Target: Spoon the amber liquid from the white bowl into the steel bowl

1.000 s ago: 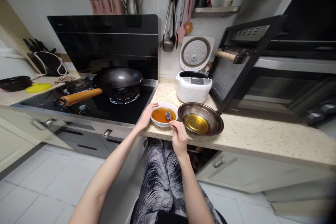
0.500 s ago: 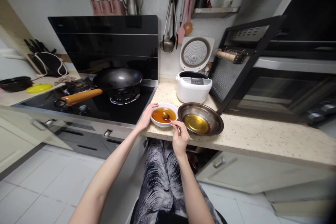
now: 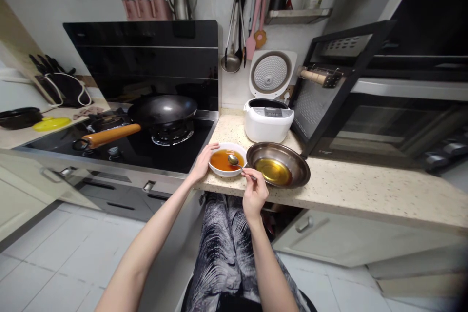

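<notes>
A white bowl [image 3: 224, 173] of amber-brown liquid stands at the counter's front edge, right of the stove. My left hand [image 3: 202, 163] grips its left rim, with the fingertips at the far side. Pinched in my right hand [image 3: 255, 190] is the handle of a metal spoon [image 3: 233, 160]. The spoon's head is over the liquid inside the bowl; whether it touches the surface I cannot tell. Close by on the right, a steel basin [image 3: 300, 173] holds a shallow pool of yellow, oil-like liquid.
Behind the basin sits a white rice cooker [image 3: 268, 129] with its lid raised. On the stove to the left is a black wok [image 3: 163, 109], its wooden handle [image 3: 113, 135] pointing toward me. A black rack [image 3: 310, 122] with an oven stands on the right.
My right hand has shifted slightly right and down, and the spoon's head has moved a little right within the bowl. My left hand stays on the rim.
</notes>
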{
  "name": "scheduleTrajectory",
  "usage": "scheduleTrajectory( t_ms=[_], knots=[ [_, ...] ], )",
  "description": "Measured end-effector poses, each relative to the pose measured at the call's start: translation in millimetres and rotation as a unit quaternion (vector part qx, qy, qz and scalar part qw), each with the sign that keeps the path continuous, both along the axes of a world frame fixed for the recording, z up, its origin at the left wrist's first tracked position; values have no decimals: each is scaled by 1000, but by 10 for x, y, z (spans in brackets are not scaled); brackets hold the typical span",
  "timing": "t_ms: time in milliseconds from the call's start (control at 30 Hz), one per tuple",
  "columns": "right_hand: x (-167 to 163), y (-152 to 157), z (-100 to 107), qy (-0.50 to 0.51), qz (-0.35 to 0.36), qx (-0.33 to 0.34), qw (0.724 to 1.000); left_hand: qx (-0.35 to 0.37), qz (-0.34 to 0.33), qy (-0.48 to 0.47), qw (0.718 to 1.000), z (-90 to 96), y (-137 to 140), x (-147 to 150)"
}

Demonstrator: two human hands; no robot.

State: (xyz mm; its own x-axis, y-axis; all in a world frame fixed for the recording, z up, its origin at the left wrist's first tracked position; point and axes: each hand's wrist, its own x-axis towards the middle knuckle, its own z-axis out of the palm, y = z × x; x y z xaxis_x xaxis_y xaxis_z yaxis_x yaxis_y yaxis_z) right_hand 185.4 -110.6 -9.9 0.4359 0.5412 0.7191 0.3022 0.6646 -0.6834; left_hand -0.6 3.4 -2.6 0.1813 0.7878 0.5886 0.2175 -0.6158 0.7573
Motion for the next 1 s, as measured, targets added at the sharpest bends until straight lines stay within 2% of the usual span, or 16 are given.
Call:
scheduleTrajectory(
  t_ms=[300,500,667,1000],
  knots=[
    [60,-79,104,10,-18,28,999,-3,-1,5,1000,6,-2,-5],
    [189,-133,201,24,-68,44,996,5,-1,14,1000,8,9,-10],
    [327,-131,206,28,-104,44,993,7,3,18,1000,19,2,-5],
    [467,-93,199,-52,-159,74,983,6,4,15,1000,22,-10,-6]
  ],
)
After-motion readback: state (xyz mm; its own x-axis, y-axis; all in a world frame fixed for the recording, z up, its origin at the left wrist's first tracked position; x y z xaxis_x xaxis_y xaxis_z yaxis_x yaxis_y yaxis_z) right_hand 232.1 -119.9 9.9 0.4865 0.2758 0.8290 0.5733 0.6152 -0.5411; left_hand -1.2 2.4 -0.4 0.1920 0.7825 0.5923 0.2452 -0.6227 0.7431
